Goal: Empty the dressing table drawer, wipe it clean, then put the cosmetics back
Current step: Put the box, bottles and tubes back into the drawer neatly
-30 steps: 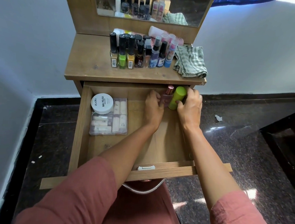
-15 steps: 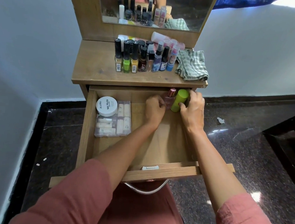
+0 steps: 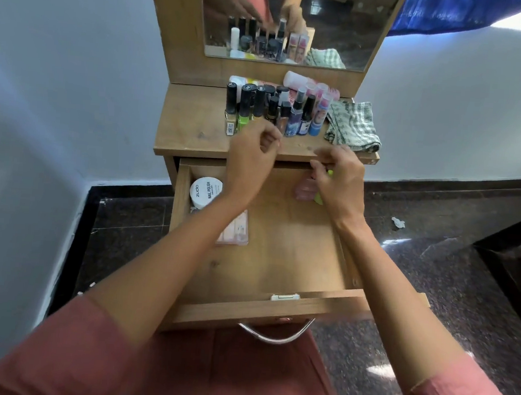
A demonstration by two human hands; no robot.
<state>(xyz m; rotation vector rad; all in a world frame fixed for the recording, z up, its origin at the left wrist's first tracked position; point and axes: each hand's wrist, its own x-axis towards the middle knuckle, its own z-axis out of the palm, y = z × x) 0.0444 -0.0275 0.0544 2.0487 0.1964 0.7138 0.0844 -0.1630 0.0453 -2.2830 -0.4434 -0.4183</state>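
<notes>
The wooden drawer (image 3: 269, 307) stands pulled out under the dressing table top (image 3: 189, 129). In it lie a white nail polish jar (image 3: 205, 191) and a clear case of small sticks (image 3: 234, 231) at the left. A pink bottle (image 3: 305, 190) and a green bottle (image 3: 319, 198) stand at the back right. My left hand (image 3: 251, 162) hovers above the drawer's back edge with loosely curled, empty fingers. My right hand (image 3: 340, 180) hangs over the pink and green bottles, partly hiding them, and holds nothing that I can see.
Several nail polish and spray bottles (image 3: 272, 111) crowd the back of the table top below the mirror (image 3: 298, 22). A checked cloth (image 3: 352, 125) lies folded at the right. Dark stone floor surrounds the table, with a white scrap (image 3: 397, 222) on it.
Both hands have let go of the pink and green bottles and risen from the drawer's back toward the table top's front edge. The bottles stay in the drawer.
</notes>
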